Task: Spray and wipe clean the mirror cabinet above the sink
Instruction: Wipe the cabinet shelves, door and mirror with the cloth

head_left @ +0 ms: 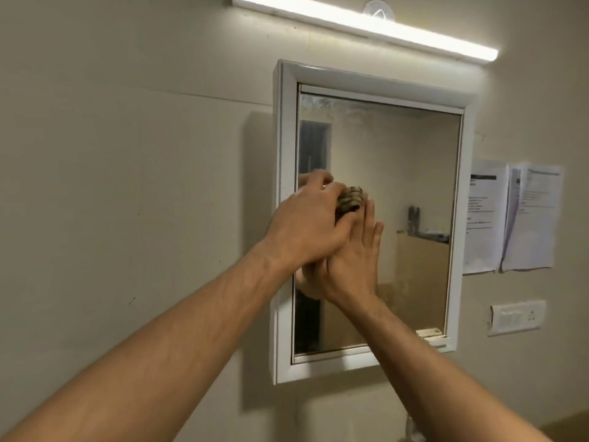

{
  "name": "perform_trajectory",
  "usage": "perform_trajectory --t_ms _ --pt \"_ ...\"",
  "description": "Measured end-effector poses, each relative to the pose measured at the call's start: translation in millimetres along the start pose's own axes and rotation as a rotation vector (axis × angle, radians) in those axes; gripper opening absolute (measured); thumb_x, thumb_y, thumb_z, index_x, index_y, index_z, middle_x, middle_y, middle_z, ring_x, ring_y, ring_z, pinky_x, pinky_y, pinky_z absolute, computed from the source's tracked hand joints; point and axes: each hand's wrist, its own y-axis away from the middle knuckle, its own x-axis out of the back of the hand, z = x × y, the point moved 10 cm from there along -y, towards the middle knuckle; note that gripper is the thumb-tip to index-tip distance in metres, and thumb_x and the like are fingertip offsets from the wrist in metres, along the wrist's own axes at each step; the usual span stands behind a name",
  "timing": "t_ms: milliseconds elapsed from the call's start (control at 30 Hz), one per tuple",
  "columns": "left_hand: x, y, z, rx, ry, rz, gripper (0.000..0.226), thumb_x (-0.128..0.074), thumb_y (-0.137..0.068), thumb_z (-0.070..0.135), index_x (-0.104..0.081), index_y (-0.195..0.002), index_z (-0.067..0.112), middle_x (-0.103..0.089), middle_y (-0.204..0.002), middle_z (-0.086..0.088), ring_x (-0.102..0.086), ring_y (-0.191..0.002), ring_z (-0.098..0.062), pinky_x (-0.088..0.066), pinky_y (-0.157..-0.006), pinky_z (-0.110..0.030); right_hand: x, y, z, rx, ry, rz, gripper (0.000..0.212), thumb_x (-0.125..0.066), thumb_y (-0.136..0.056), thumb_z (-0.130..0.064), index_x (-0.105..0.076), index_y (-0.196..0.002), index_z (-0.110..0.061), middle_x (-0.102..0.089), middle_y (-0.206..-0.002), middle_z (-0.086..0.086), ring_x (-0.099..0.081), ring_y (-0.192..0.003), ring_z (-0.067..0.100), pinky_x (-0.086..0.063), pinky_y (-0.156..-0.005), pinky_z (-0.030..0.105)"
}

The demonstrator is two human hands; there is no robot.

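Both hands meet in front of the mirror. Left hand shows its back to the camera, its grip curled around a bunched, ribbed brownish cloth that pokes out past the knuckles at about 1 o'clock from the hand. The cloth is pressed toward the glass, probably so the wadded fabric gives a firm pad for scrubbing. Whether it truly touches the glass is hard to tell because the hands blur slightly.

Right hand sits just beside and partly under the left, at about 4 o'clock from it. Its fingers are flat, straight and close together, pointing up toward 12 o'clock, with nothing held. It seems to brace the left hand or steady against the glass, adding pressure to the wipe.

Mirror cabinet, the thing being cleaned, hangs on a beige wall with a white frame. Both hands work in its left-centre area. A hazy, streaked band runs along the top of the glass at 12 o'clock, which suggests that part is not yet wiped clear. The lower glass reflects a dim room.

Above the cabinet a lit tube light runs across. To the cabinet's right, at 3 o'clock, two printed paper notices are stuck to the wall, and a white switch plate sits below them at about 4 o'clock. No spray bottle and no sink basin is clearly in view.
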Motion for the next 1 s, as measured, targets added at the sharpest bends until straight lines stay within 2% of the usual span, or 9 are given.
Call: perform_trajectory --t_ms 100,200,333,433,533,633,833,933,1000 --pt "42.9 4.0 -5.2 -0.052 -0.035 0.323 0.047 -0.055 -0.096 0.041 -0.053 -0.137 0.017 -0.046 -0.142 -0.004 -0.056 -0.118 -0.019 -0.055 -0.090 -0.034 37.0 -78.8 1.5 -0.064 -0.071 0.104 0.097 -0.021 -0.092 -0.069 0.006 -0.164 -0.009 0.017 -0.171 0.013 0.020 -0.157 0.027 0.012 -0.126 0.052" --pt "71.6 -1.8 -22.9 -0.027 0.032 0.516 0.053 -0.047 -0.099 0.041 -0.048 -0.143 0.011 -0.045 -0.149 -0.011 -0.047 -0.129 -0.019 -0.043 -0.104 -0.029 81.1 -151.2 1.9 -0.232 -0.271 0.298 0.082 -0.028 -0.101 -0.056 -0.004 -0.164 -0.009 0.001 -0.173 0.010 0.008 -0.159 0.027 0.000 -0.126 0.058" --pt "82.7 -23.5 -29.6 -0.056 0.075 0.600 0.059 -0.041 -0.103 0.039 -0.042 -0.151 0.003 -0.037 -0.160 -0.016 -0.037 -0.146 -0.025 -0.035 -0.119 -0.042 45.1 -109.6 -74.1 0.236 -0.100 0.245 0.073 -0.036 -0.107 -0.050 -0.006 -0.166 -0.018 0.009 -0.172 0.000 0.008 -0.159 0.021 0.001 -0.129 0.051" --pt "68.8 -33.0 -30.9 -0.056 0.061 0.538 0.062 -0.036 -0.104 0.045 -0.040 -0.153 0.007 -0.031 -0.165 -0.012 -0.030 -0.151 -0.023 -0.028 -0.123 -0.042 19.5 -42.4 -37.0 0.410 0.005 0.197 0.067 -0.038 -0.106 -0.038 -0.014 -0.165 -0.018 -0.001 -0.174 0.002 0.000 -0.160 0.022 0.000 -0.129 0.049" --pt "48.1 -35.1 -28.5 -0.094 0.043 0.458 0.063 -0.036 -0.103 0.045 -0.036 -0.156 0.010 -0.023 -0.169 -0.009 -0.022 -0.155 -0.022 -0.022 -0.126 -0.047 48.9 -70.3 43.4 0.053 -0.018 0.180 0.074 -0.042 -0.092 -0.042 -0.026 -0.160 -0.016 -0.027 -0.167 0.009 -0.020 -0.156 0.028 -0.008 -0.129 0.050" --pt "40.5 -34.9 -30.7 -0.124 0.106 0.475 0.068 -0.035 -0.103 0.045 -0.027 -0.160 0.008 -0.015 -0.171 -0.012 -0.015 -0.158 -0.023 -0.015 -0.129 -0.048 92.2 -128.5 69.6 -0.376 -0.011 0.243 0.089 -0.043 -0.076 -0.041 -0.031 -0.156 -0.003 -0.032 -0.163 0.017 -0.026 -0.152 0.034 -0.016 -0.128 0.050" --pt "50.3 -23.2 -28.9 -0.231 0.301 0.591 0.074 -0.036 -0.103 0.042 -0.025 -0.157 -0.006 -0.017 -0.169 -0.022 -0.018 -0.158 -0.032 -0.026 -0.123 -0.059 54.3 -132.4 -91.5 0.442 0.055 0.190 0.075 -0.036 -0.104 -0.052 -0.011 -0.165 -0.016 -0.001 -0.173 0.008 0.004 -0.160 0.025 0.000 -0.129 0.049" --pt "47.7 -23.3 -22.9 -0.258 0.259 0.545 0.075 -0.038 -0.102 0.042 -0.025 -0.158 -0.006 -0.018 -0.168 -0.022 -0.018 -0.158 -0.031 -0.027 -0.122 -0.059 53.2 -111.3 -59.8 0.535 0.109 0.204 0.067 -0.027 -0.107 -0.054 -0.021 -0.164 -0.020 -0.012 -0.173 0.004 -0.003 -0.160 0.021 -0.008 -0.128 0.053" --pt "43.2 -25.5 -19.8 -0.271 0.181 0.507 0.074 -0.039 -0.101 0.042 -0.025 -0.159 -0.003 -0.018 -0.169 -0.021 -0.018 -0.158 -0.030 -0.027 -0.121 -0.060 65.7 -111.6 -11.7 0.403 0.118 0.254 0.060 -0.033 -0.104 -0.045 -0.033 -0.160 -0.022 -0.027 -0.169 0.002 -0.014 -0.159 0.021 -0.011 -0.128 0.052"
